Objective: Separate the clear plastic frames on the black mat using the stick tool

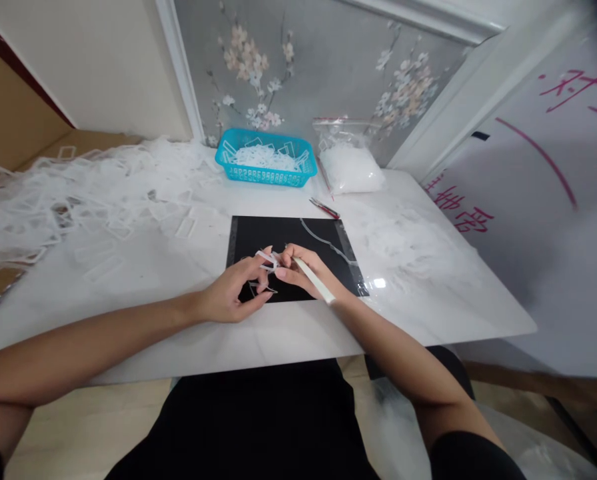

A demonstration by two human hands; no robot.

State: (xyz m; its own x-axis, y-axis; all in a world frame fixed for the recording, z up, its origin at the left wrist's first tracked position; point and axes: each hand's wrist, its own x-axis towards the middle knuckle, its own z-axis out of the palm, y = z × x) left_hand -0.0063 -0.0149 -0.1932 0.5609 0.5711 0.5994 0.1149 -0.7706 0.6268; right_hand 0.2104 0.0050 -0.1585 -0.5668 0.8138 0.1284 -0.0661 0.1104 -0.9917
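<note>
Over a black mat (258, 230), my two hands meet. My left hand (228, 293) pinches a small translucent white plastic frame (267, 265) between thumb and fingers. Another thin frame-like piece (263, 289) shows by its lower fingers. Close beside it, my right hand (308, 267) is closed around a cream-coloured flat stick-like tool (317, 283), whose long end points back toward my wrist. The tool's working end is hidden at the fingers, against the plastic piece. A curved translucent strip (323, 241) lies on the mat to the right.
A blue basket (268, 176) of white frames stands at the back, beside a clear zip bag (352, 172) of white pieces. A red-handled small tool (324, 208) lies behind the mat. Loose frames heap on the left (108, 183); a translucent pile (408, 247) lies right.
</note>
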